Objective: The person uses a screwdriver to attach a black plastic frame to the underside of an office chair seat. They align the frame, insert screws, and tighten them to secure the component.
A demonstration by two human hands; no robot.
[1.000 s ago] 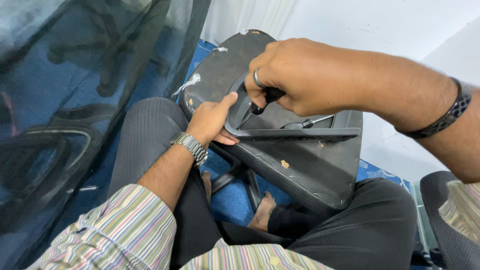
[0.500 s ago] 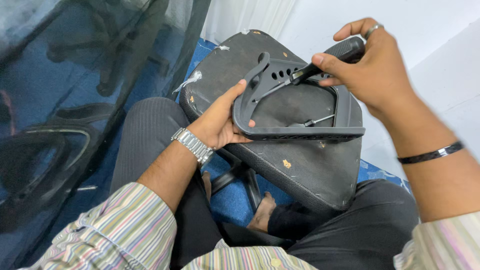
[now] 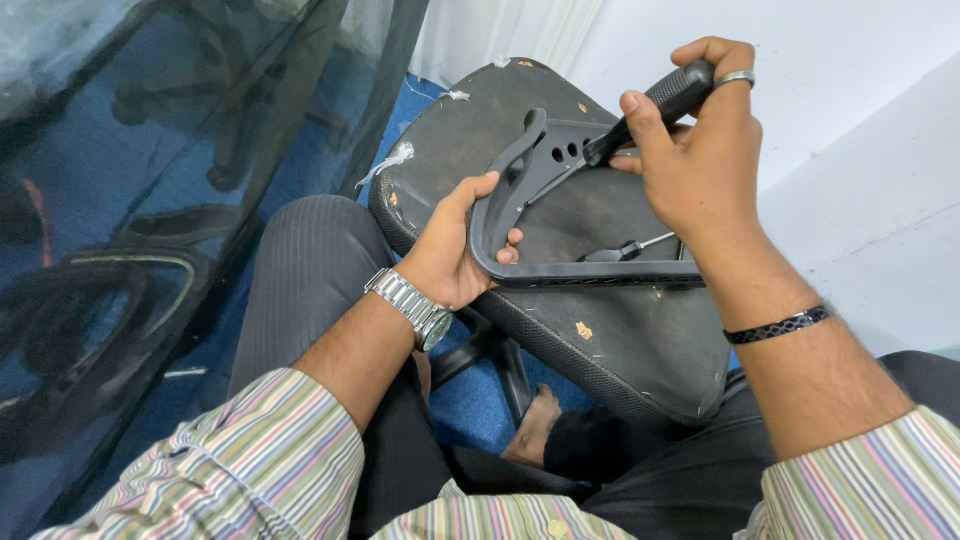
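The head view looks down on a seated person's lap, where an upturned black chair seat (image 3: 600,330) rests tilted across the dark-trousered knees, its scuffed underside facing up. On that underside lies a dark grey plastic armrest frame (image 3: 560,270), a loop-shaped piece with a curved upright at its left end and a flat bar along its near edge.

The left hand (image 3: 455,255) is closed around the frame's rounded lower left corner, thumb pressed against the outer curve and fingertips curling up through the opening from underneath. A metal-link watch (image 3: 410,308) sits on that wrist.

The right hand (image 3: 700,165) is closed in a fist round the black ribbed handle of a screwdriver (image 3: 640,112), thumb laid along the handle. The screwdriver slants down to the left, and its metal shaft ends at the inside of the frame's upright, just beside two small holes. A ring shows on one finger and a thin black bracelet (image 3: 778,325) on the wrist.

A second, smaller screwdriver (image 3: 630,248) lies on the seat inside the frame's loop, near the flat bar.

Both forearms come out of striped shirt sleeves. To the left stands a dark glass panel (image 3: 150,200) with reflections of chairs, and blue carpet (image 3: 480,400) shows between the knees. A white wall (image 3: 850,120) fills the upper right.
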